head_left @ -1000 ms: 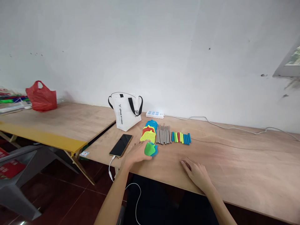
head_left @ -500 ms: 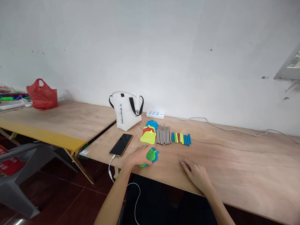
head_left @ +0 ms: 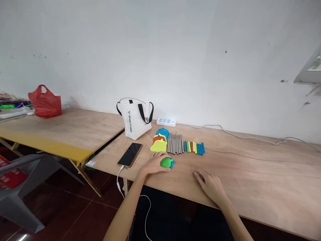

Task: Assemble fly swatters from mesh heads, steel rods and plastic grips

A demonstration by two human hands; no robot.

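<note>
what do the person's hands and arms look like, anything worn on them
The left hand and right hand wear no gloves. Both forearms are uncovered, with no sleeves in view and no watch on either wrist. Any thin ring is too small to tell.

The green mesh and yellow mesh are patterned with fine holes, the other meshes red and blue. The rods are grey, while the tubes run blue, green, yellow, red, yellow and blue from left to right. The phone is black edged in gold, the bag white with black straps and lettering, the carrier red, the table brown with wood grain, the floor dark red with paler lines, and the wall whitish with dark specks.
</note>
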